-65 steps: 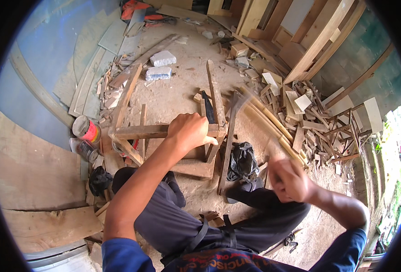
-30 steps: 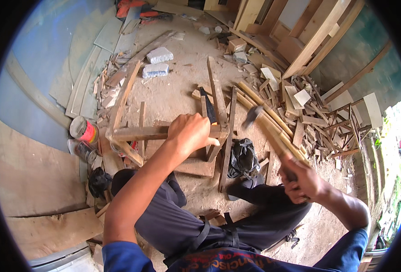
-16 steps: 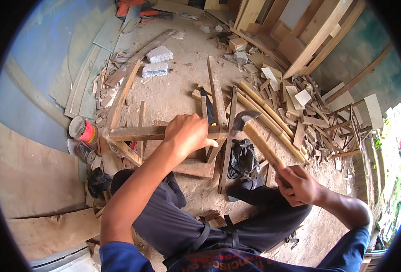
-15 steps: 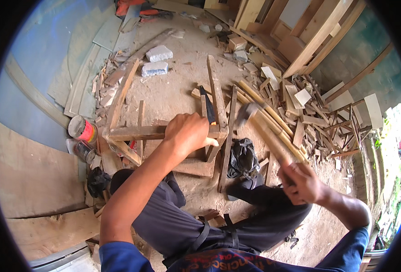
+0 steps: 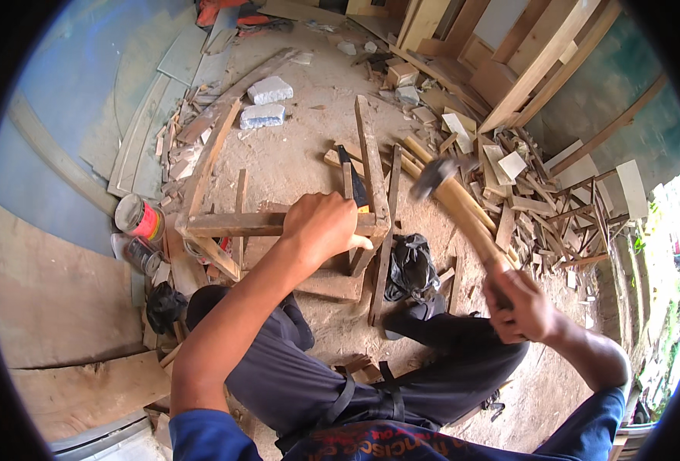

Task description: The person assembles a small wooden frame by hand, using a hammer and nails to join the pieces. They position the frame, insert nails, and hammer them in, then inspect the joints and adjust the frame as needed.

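My left hand (image 5: pixel 321 224) is closed over the near rail of a worn wooden frame (image 5: pixel 236 224), close to its right corner; the thumb points right. The frame looks like a stool or small chair, with two long legs reaching away from me and thinner rails below. In my right hand (image 5: pixel 520 306), fingers wrapped round the handle, is a hammer (image 5: pixel 471 223). Its metal head (image 5: pixel 434 178), slightly blurred, hangs in the air to the right of the frame, apart from it. A saw with a black blade (image 5: pixel 353 178) lies partly hidden behind the frame's right leg.
Bamboo poles (image 5: pixel 414 154) and a heap of wood offcuts (image 5: pixel 501 173) lie to the right. A black plastic bag (image 5: pixel 411 265) sits by my foot. Paint cans (image 5: pixel 142 219) stand at the left. Two pale blocks (image 5: pixel 263 117) rest on the dirt floor beyond the frame.
The hammer has moved a little to the right, with my right hand shifting right too. The frame's legs have tipped slightly rightward; my left hand keeps its hold on the rail.
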